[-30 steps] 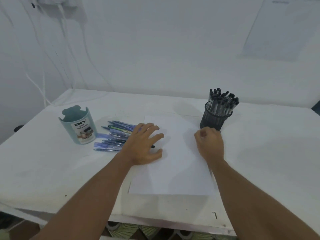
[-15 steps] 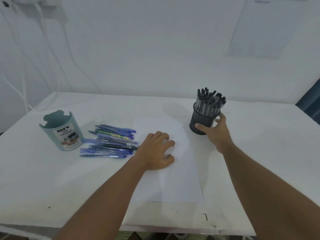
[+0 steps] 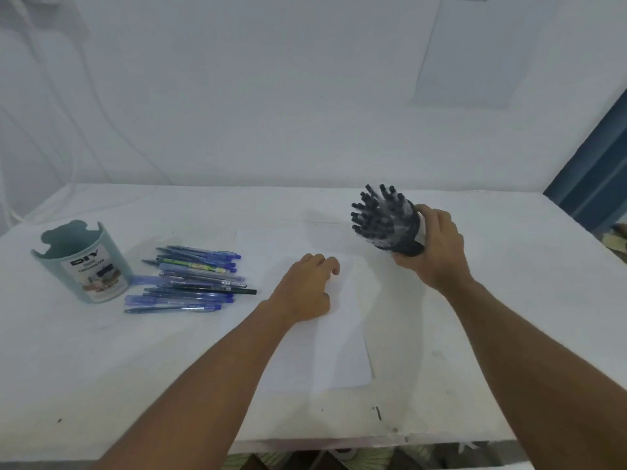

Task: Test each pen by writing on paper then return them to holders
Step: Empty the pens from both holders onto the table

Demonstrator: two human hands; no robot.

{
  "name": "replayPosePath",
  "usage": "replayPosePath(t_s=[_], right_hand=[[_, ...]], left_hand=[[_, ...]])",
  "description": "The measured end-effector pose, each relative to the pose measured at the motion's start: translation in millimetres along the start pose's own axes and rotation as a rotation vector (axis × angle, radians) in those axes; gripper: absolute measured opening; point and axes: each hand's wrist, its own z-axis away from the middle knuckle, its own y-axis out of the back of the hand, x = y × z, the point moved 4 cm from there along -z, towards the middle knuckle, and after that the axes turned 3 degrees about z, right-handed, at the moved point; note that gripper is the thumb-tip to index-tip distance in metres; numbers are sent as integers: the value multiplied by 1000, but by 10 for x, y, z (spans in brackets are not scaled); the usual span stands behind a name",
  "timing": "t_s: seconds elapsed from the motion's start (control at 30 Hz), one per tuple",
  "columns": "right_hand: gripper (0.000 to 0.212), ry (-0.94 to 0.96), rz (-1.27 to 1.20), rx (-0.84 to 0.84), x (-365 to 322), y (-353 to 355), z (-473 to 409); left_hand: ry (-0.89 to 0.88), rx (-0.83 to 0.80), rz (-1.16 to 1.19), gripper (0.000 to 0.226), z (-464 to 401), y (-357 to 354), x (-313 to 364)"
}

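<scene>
Holder (image 3: 405,244) tilted (pens (image 3: 376,215) inside), right hand (image 3: 432,247) fingers around it.

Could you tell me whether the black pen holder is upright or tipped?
Tipped. The right hand grips the black holder off the table, its pens fanned out toward the left and the camera.

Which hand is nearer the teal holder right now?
Left. The left hand rests on the paper, just beyond the loose pens from the teal holder. The right hand grips the tilted black holder, farther off.
</scene>
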Motion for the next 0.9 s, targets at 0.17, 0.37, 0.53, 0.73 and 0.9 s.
replayPosePath(t_s=[0.17, 0.37, 0.53, 0.73, 0.9], right_hand=[[84, 200, 195, 4, 85, 163, 195], [93, 282, 348, -1, 177, 222, 413], [90, 346, 381, 15, 87, 256, 422], [80, 419, 384, 65, 18, 328, 396], [72, 476, 412, 93, 26, 371, 352]], left_hand=[[84, 42, 200, 48, -64, -9, 117], [68, 142, 150, 122, -178, 22, 278], [-7, 222, 191, 127, -267, -81, 436], [-32, 151, 357, 119, -389, -193, 516], [21, 74, 419, 89, -468, -98, 658]])
